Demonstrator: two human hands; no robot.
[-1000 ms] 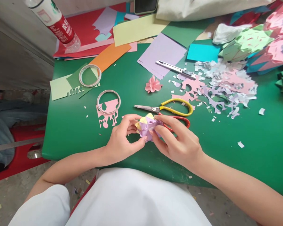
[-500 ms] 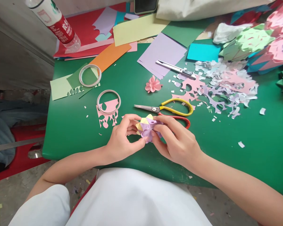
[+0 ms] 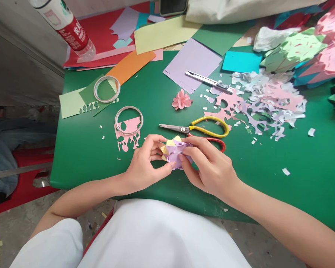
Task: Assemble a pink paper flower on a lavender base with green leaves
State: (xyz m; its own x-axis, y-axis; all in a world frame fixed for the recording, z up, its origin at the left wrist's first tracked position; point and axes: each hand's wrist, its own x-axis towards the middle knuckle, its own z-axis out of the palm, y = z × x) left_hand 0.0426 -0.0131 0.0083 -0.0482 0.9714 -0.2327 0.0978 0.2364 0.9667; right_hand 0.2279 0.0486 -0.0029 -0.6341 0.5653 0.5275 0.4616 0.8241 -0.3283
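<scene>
Between my two hands is a small paper flower (image 3: 174,152) with purple and yellow petals, held just above the table's near edge. My left hand (image 3: 147,159) grips its left side, thumb at the bottom and fingers curled behind. The fingers of my right hand (image 3: 209,163) are closed on the purple petals at the right, hiding part of them. Just beyond lie scissors (image 3: 197,129) with one yellow and one red handle, the red one partly behind my right hand. A pink paper flower (image 3: 182,99) sits farther back.
Two tape rolls (image 3: 128,120) lie at left, one over cut pink paper. A utility knife (image 3: 208,81) rests partly on purple sheets (image 3: 194,63). Paper scraps (image 3: 270,96) are heaped at right, near large paper flowers (image 3: 294,48). A bottle (image 3: 72,31) stands back left.
The fingers of my right hand have shifted very slightly at the purple petals. The paper flower and my left hand stay practically in place.
</scene>
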